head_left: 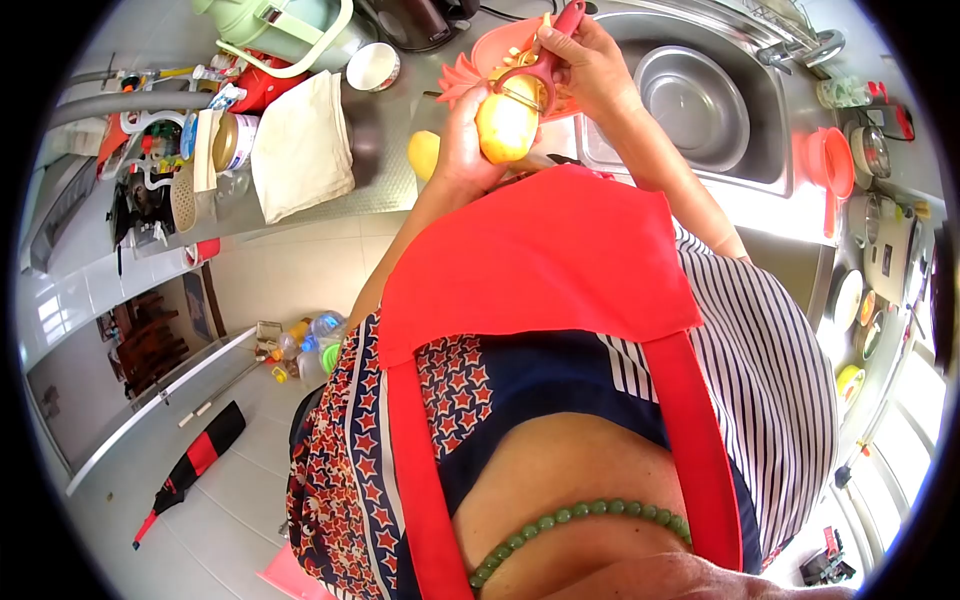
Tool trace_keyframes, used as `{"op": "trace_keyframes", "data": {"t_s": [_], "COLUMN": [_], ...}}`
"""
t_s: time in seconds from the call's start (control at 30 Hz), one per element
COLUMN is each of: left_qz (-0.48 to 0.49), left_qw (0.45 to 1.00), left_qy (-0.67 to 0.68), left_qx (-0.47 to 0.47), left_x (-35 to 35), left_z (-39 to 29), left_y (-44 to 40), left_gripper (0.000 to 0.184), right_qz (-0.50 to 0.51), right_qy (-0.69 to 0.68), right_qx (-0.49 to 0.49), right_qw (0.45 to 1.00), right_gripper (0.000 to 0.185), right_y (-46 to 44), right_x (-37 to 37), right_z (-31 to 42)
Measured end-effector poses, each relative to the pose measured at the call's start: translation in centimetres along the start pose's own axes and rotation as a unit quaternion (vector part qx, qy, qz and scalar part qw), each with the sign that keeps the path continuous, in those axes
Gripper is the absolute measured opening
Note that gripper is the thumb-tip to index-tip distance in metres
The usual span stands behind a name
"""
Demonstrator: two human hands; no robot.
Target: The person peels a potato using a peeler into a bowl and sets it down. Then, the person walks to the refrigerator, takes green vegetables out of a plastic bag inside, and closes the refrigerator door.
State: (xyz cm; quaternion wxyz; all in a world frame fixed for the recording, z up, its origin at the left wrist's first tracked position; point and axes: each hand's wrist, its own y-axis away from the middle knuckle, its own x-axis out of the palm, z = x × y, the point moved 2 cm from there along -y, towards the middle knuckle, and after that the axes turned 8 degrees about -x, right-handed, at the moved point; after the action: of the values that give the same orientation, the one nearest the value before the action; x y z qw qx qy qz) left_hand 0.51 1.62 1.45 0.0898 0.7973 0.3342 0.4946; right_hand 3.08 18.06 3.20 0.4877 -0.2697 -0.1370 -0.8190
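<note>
My left hand (463,148) is closed around a yellow oval fruit or vegetable (507,128), partly peeled; I cannot tell its exact kind. Fingers of my right hand (592,70) wrap the red handle of a Y-shaped peeler (543,76), whose blade lies against the upper side of the yellow piece. Just beyond, partly hidden by both hands, is a coral-red basin (492,48) with a spiky leaf-shaped end and yellow peelings in it. Another yellow piece (423,154) rests on the steel counter left of my left hand.
Right of my hands, a metal bowl (693,110) sits in the steel sink (770,165) below a faucet (800,50). To the left stand a white cup (373,67), a folded cloth (302,145), a green kettle-like jug (285,35) and jars (233,142). A folded umbrella (200,460) lies on the floor.
</note>
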Motion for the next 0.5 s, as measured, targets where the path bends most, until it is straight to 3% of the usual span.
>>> {"op": "trace_keyframes", "data": {"t_s": [0.03, 0.17, 0.23, 0.33, 0.43, 0.5], "left_qz": [0.002, 0.016, 0.04, 0.054, 0.007, -0.019], "left_qw": [1.0, 0.999, 0.998, 0.994, 0.99, 0.982], "left_qy": [0.003, 0.01, 0.026, 0.08, 0.127, 0.168], "left_qx": [-0.013, -0.048, -0.05, -0.047, -0.062, -0.079], "left_x": [0.0, -0.2, 0.0, 0.1, 0.2, 0.0], "left_z": [0.0, 0.1, -0.3, -0.4, -0.3, 0.0], "left_y": [0.1, 0.8, 0.8, 1.0, 0.8, 0.6], "left_gripper": [0.047, 0.047, 0.047, 0.046, 0.048, 0.05], "right_qz": [-0.003, -0.082, -0.059, -0.121, -0.122, -0.092], "right_qy": [0.018, 0.183, 0.085, -0.092, 0.264, 0.174], "right_qx": [0.006, -0.123, -0.106, -0.096, -0.135, -0.097], "right_qw": [1.0, 0.972, 0.989, 0.984, 0.947, 0.976], "right_gripper": [0.009, 0.009, 0.011, 0.009, 0.008, 0.005], "right_y": [0.0, -1.6, -2.7, -3.8, -2.8, -2.9], "right_x": [0.0, -1.5, -3.3, -4.2, -4.9, -5.1], "right_z": [0.0, 1.1, 1.7, 1.7, 2.4, 1.4]}}
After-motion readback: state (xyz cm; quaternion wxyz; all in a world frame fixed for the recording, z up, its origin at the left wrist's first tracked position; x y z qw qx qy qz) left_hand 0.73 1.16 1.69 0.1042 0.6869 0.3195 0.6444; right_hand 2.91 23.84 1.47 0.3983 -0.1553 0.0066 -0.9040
